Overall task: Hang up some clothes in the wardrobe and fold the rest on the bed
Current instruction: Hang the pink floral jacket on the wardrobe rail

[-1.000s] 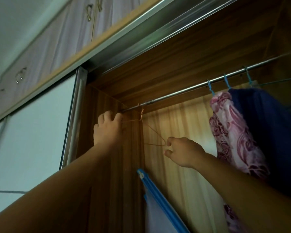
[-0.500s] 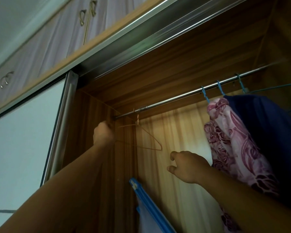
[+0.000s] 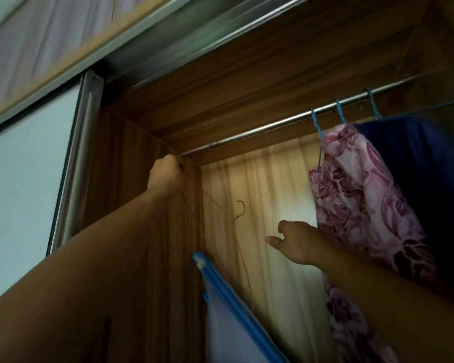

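Inside the wardrobe, my left hand [image 3: 165, 176] is raised in a fist by the left end of the metal rail [image 3: 273, 124] and grips a thin orange wire hanger. The hanger's hook [image 3: 240, 209] is off the rail and hangs free below it, in front of the pale back panel. Its wires are faint and run down from my fist. My right hand [image 3: 296, 242] is lower and to the right, fingers loosely curled, holding nothing and apart from the hanger. A pink floral garment [image 3: 364, 205] and a navy garment [image 3: 417, 166] hang from blue hangers [image 3: 340, 111] on the rail's right part.
The wardrobe's wooden side wall [image 3: 142, 205] stands just left of my left hand, with the sliding door's metal frame [image 3: 81, 153] and white panel beyond. A blue-edged white item [image 3: 233, 297] leans up from the bottom centre. The rail is bare between my left hand and the blue hangers.
The orange hanger has come off the rail and its hook now hangs below it. My right hand let go of the hanger's wire and dropped lower. The view tilted up and left.
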`<act>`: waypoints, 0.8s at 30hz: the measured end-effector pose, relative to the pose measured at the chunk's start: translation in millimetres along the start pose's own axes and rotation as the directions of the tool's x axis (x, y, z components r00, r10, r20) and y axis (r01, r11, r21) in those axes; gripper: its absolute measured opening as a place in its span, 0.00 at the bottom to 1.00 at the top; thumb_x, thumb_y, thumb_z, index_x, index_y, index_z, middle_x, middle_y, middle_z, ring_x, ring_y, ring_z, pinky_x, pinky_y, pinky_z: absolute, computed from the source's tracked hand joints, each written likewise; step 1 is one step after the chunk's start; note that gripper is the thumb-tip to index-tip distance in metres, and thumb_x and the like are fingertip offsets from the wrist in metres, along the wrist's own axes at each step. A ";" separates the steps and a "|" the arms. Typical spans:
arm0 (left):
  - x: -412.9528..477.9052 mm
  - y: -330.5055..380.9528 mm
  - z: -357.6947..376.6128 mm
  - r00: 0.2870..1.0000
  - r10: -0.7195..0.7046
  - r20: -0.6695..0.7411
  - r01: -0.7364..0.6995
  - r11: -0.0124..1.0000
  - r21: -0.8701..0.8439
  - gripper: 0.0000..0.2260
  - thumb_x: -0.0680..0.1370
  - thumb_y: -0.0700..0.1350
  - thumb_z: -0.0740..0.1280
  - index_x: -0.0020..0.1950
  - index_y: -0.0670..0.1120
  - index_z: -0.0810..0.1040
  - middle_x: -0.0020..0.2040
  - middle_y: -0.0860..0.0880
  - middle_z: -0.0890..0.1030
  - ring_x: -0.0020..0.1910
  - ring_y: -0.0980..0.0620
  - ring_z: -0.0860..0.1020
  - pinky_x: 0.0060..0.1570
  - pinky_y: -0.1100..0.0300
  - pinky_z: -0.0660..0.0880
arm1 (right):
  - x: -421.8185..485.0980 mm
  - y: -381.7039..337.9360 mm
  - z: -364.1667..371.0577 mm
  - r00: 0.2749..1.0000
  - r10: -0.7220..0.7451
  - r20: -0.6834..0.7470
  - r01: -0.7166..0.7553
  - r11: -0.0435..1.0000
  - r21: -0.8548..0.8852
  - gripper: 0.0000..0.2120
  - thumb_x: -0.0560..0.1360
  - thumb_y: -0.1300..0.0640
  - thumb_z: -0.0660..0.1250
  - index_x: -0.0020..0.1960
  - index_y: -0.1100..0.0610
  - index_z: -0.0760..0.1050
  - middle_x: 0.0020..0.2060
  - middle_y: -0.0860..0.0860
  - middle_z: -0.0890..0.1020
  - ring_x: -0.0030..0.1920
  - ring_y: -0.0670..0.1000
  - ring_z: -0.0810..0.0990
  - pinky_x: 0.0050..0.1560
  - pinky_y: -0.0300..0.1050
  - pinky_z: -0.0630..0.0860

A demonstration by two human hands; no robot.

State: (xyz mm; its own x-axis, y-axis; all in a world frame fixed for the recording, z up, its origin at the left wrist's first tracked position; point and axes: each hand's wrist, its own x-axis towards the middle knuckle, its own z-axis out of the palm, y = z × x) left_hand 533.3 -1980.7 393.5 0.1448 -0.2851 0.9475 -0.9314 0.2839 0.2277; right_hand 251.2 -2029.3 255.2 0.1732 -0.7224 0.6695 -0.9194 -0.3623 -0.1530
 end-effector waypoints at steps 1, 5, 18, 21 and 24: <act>-8.7 -3.0 1.2 0.998 0.030 0.057 -0.030 1.000 -0.006 0.11 0.77 0.33 0.63 0.49 0.46 0.82 0.48 0.44 0.83 0.46 0.44 0.82 0.46 0.46 0.83 | -5.2 -1.7 9.7 0.999 0.013 0.053 -0.015 0.999 0.034 0.30 0.81 0.34 0.53 0.65 0.59 0.71 0.59 0.56 0.78 0.55 0.55 0.78 0.51 0.47 0.76; -53.8 -14.1 9.6 0.967 0.023 0.253 0.006 0.994 -0.110 0.14 0.76 0.28 0.61 0.40 0.45 0.78 0.44 0.42 0.82 0.38 0.48 0.82 0.37 0.53 0.82 | -33.9 -11.6 66.3 0.918 0.114 0.380 -0.228 0.935 0.271 0.38 0.78 0.29 0.50 0.69 0.59 0.68 0.58 0.55 0.75 0.51 0.54 0.77 0.42 0.47 0.80; -172.4 -52.7 10.3 0.849 0.005 0.529 -0.264 0.870 0.415 0.13 0.82 0.54 0.60 0.55 0.49 0.79 0.51 0.44 0.82 0.56 0.40 0.79 0.61 0.41 0.73 | -87.3 -38.7 180.6 0.875 0.131 0.466 -0.480 0.361 0.800 0.10 0.82 0.54 0.60 0.45 0.55 0.75 0.30 0.52 0.75 0.26 0.47 0.69 0.29 0.39 0.58; -201.0 -28.7 17.4 0.708 0.014 0.706 -0.538 0.657 0.528 0.16 0.82 0.57 0.57 0.55 0.50 0.79 0.56 0.45 0.81 0.62 0.41 0.76 0.67 0.39 0.64 | -92.2 -51.0 185.9 0.929 0.081 0.362 -0.366 0.359 0.858 0.09 0.82 0.65 0.57 0.44 0.61 0.72 0.24 0.50 0.72 0.18 0.43 0.64 0.20 0.35 0.57; -231.9 -11.8 53.7 0.512 0.025 0.859 -0.569 0.758 0.317 0.12 0.81 0.55 0.58 0.49 0.49 0.76 0.58 0.44 0.81 0.58 0.41 0.79 0.59 0.49 0.75 | -94.6 -65.7 191.8 0.955 0.014 0.296 -0.281 0.353 0.892 0.14 0.82 0.70 0.58 0.38 0.60 0.70 0.18 0.44 0.74 0.19 0.40 0.69 0.24 0.30 0.63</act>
State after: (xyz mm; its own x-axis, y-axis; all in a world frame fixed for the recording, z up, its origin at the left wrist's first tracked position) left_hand 492.8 -1967.1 159.1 -0.2355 -0.9252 0.2975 -0.8947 0.0869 -0.4381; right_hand 362.9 -2050.1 62.4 0.2572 -0.8692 0.4223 -0.0580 -0.4501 -0.8911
